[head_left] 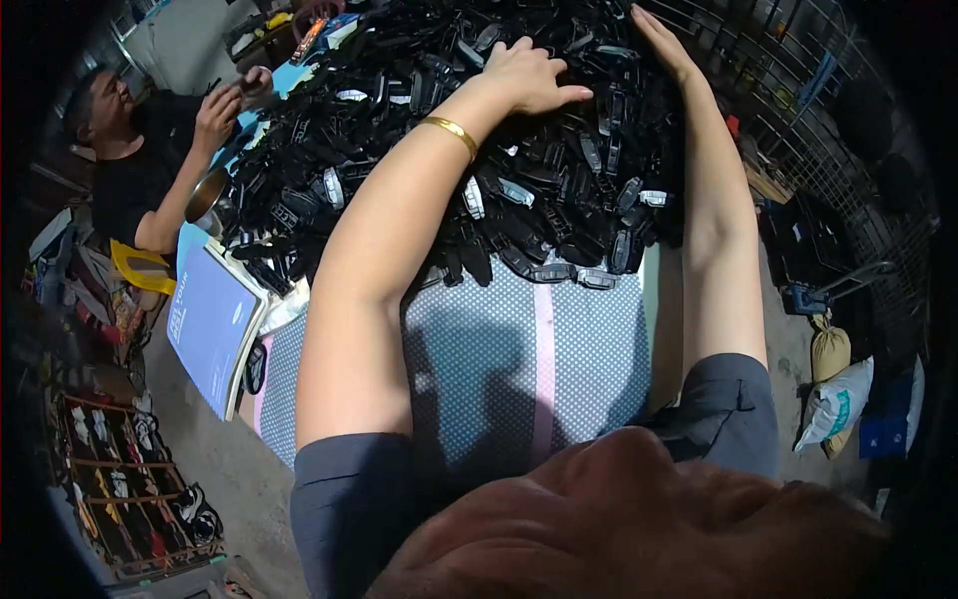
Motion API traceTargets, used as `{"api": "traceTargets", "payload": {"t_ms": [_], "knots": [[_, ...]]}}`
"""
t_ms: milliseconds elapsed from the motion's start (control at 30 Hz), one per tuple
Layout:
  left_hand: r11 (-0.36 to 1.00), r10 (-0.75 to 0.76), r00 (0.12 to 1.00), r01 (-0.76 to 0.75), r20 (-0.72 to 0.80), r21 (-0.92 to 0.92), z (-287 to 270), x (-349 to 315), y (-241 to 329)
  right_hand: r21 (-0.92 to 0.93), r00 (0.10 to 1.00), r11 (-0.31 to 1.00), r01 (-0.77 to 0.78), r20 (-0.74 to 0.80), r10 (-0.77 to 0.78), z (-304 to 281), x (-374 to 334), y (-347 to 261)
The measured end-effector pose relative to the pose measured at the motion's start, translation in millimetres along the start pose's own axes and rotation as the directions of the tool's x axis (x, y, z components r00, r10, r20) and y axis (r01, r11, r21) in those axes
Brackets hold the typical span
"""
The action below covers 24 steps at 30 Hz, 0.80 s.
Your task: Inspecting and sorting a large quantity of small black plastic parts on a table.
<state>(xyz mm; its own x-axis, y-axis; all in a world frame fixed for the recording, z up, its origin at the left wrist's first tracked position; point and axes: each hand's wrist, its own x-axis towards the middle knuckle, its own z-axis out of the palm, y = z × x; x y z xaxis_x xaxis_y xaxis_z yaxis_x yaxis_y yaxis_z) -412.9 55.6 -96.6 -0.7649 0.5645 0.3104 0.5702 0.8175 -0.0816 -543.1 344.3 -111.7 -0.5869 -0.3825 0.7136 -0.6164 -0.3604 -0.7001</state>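
– The left hand [524, 75] lies palm down on the pile of black pieces [559, 190], fingers spread and thumb out to the right. It isn't clenched around anything.

– And the right hand [661, 42]?

– Farther over, along the pile's right edge. Its fingers are straight and close together, gripping nothing. I can't tell whether the palm touches the pieces.

– Where does the pile sit?

– Across the far part of the table, beyond a bare stretch of dotted cloth [599, 349] with a pink stripe [544, 369]. A few pieces show pale, shiny faces.

– Anything beside it?

– A blue book [215, 319] at the near left corner. Past that, a co-worker [130, 195] holds up something small and dark; it's too small to make out.

– And on the wrist?

– A gold bangle [452, 136], on the left.
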Motion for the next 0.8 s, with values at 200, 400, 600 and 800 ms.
{"api": "traceTargets", "payload": {"t_ms": [200, 400, 600, 800], "knots": [[0.998, 0.066, 0.993, -0.067, -0.093, -0.007, 4.0, -1.6, 2.3, -0.561, 0.852, 0.665, -0.492, -0.467, 0.237, 65.2, -6.6, -34.9], [0.967, -0.017, 0.921, -0.085, -0.390, -0.242, -24.2, -5.4, -27.0, -0.845, 0.946, 0.437, -0.307, -0.320, 0.046, 137.3, -3.7, -39.2], [0.949, -0.122, 0.645, -0.146, -0.754, -0.278, -19.3, 30.7, -66.6, -0.952, 0.987, 0.267, -0.148, -0.158, -0.019, 174.2, -8.2, -44.5], [0.931, -0.118, 0.920, -0.029, -0.375, -0.365, -22.2, 37.4, -69.2, -0.974, 1.000, 0.228, 0.000, -0.001, -0.003, 219.9, 2.3, -65.5]]}}
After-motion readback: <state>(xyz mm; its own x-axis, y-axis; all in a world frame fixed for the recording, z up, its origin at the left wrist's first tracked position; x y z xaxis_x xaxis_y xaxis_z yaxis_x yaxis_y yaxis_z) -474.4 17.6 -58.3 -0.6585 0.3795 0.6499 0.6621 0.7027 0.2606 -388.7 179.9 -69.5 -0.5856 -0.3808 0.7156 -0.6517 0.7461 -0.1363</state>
